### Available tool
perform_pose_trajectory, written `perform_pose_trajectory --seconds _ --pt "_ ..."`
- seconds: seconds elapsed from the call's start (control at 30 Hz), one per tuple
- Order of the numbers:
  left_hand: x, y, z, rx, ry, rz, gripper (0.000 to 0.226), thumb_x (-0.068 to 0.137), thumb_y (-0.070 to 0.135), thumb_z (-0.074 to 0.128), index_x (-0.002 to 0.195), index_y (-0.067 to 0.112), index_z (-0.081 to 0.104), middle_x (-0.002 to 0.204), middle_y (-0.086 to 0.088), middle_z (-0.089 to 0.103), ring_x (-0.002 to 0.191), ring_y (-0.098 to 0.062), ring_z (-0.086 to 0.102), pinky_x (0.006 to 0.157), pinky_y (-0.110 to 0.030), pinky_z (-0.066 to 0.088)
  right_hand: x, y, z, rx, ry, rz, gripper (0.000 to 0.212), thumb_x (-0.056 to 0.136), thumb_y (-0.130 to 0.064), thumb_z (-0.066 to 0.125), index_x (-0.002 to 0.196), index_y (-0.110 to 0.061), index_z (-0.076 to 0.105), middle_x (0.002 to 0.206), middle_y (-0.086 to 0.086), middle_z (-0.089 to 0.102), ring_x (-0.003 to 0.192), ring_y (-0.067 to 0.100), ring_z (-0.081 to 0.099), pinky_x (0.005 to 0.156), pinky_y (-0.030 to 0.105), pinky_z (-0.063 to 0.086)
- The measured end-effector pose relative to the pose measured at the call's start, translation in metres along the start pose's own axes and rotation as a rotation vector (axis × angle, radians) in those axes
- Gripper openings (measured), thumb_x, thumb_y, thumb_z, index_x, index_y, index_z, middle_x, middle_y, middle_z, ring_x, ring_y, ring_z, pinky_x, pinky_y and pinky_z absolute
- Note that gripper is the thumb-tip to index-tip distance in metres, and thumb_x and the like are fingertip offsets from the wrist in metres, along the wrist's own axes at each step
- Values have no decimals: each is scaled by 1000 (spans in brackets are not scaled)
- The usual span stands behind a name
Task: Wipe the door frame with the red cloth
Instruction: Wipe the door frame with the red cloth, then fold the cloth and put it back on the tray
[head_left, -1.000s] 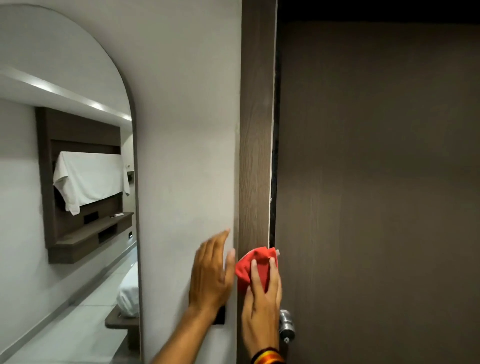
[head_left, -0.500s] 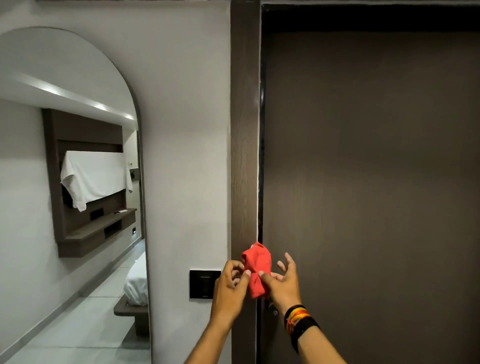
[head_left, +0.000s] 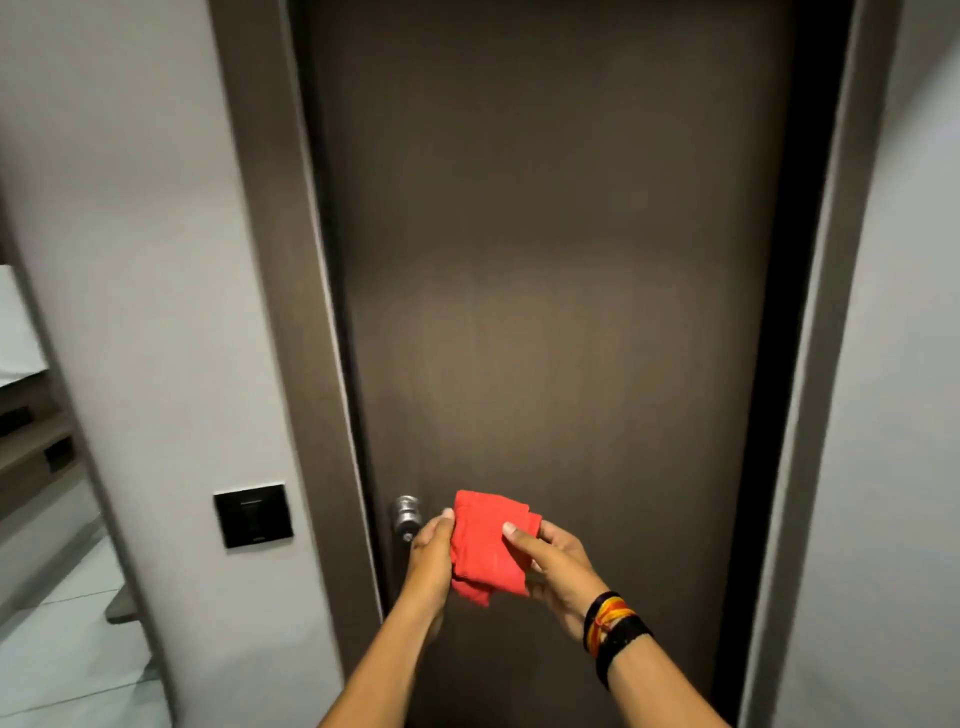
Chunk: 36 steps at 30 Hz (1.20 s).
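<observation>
Both hands are raised in front of the closed door (head_left: 561, 260), clear of its surface as far as can be judged. The cloth (head_left: 483, 545) is held between them, folded into a rough pad, just right of the knob (head_left: 407, 512) and at about its height. It touches neither side of the frame (head_left: 280, 291) (the nearer upright stands to the left, the other well off to the right).

Grip: the left hand (head_left: 428, 561) pinches the pad's left edge, thumb on the near face and fingers hidden behind. The right hand (head_left: 556, 558) pinches the right edge likewise, thumb (head_left: 514, 535) pressed onto the front, fingers curled behind. Both are closed on the cloth; neither holds anything else. Banded bracelets (head_left: 608, 623) sit on the right wrist.

Handling, as a judgement: the cloth is light, soft and limp, with no stiffness of its own; loose layers droop at the lower edge. It will not slip from a pinch, but it will unfold if let go at one side. For wiping it is best taken flat under one palm, fingers spread across the pad, so pressure reaches the frame evenly.

A dark wall plate (head_left: 253, 515) sits left of the frame.
</observation>
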<state>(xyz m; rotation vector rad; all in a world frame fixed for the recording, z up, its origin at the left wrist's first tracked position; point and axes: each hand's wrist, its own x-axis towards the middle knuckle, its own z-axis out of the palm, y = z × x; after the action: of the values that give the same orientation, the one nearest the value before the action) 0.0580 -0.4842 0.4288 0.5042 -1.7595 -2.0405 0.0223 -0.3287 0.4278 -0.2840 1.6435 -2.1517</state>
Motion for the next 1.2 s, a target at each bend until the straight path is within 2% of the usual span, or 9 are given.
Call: perform_pose_trajectory --seconds 0.1,0.3,0.43,0.6,0.8,0.9,0.97,1.07,1.2 --pt "-6 -23 48 89 -77 -26 36 106 37 49 99 12 75 92 -8 77 83 -20 70 82 -36 55 -5 2 -48 -16 150 -34 34 87 -16 75 118 -6 69 114 21 76 93 26 73 80 40 59" --pt "-16 -72 144 244 -200 -17 23 97 11 67 105 -10 70 92 -19 68 86 -25 58 76 -34 47 -15 5 -155 -67 416 -58 31 85 -4 75 112 9 68 106 27 74 83 25 67 66 26 55" --pt "-29 -127 204 380 -267 -65 23 93 17 73 97 -5 72 88 -14 68 80 -21 57 74 -32 45 -26 37 -227 -68 558 10 23 93 -2 64 114 6 68 99 17 69 71 15 64 60 21 55" --pt "-61 -229 268 544 -327 -198 22 88 28 77 93 6 76 89 -8 75 78 -20 61 70 -29 48 -52 115 -317 -8 747 188 20 95 -4 59 111 -2 70 100 15 68 89 27 63 90 43 56" --pt "-124 -367 320 656 -459 -428 27 90 21 73 115 10 75 109 -12 77 100 -32 73 95 -41 58 -105 224 -414 33 995 368 13 90 -7 65 99 -12 72 98 15 72 90 31 68 89 45 59" --pt "-164 -439 340 678 -515 -520 30 90 9 69 120 12 71 96 -2 73 84 -19 70 76 -28 57 -139 283 -462 9 1080 450 13 89 -3 64 96 -11 73 90 13 71 78 25 65 77 36 58" --pt "-185 -477 347 694 -538 -571 32 89 5 66 120 14 70 86 7 66 73 -10 63 66 -20 51 -159 318 -487 -9 1108 528 16 90 -2 62 99 -3 74 95 15 70 86 25 63 84 37 54" --pt "-210 -532 356 704 -586 -639 34 90 6 65 122 17 68 90 6 66 77 -12 63 77 -26 53 -176 370 -520 54 1209 580 22 93 1 57 108 11 71 110 28 71 93 26 61 85 34 46" --pt "-221 -588 359 680 -617 -734 37 92 9 65 127 19 67 109 -5 74 98 -26 72 95 -40 59 -181 415 -543 207 1281 628 27 98 -3 50 111 13 67 121 35 67 107 42 66 104 51 50"
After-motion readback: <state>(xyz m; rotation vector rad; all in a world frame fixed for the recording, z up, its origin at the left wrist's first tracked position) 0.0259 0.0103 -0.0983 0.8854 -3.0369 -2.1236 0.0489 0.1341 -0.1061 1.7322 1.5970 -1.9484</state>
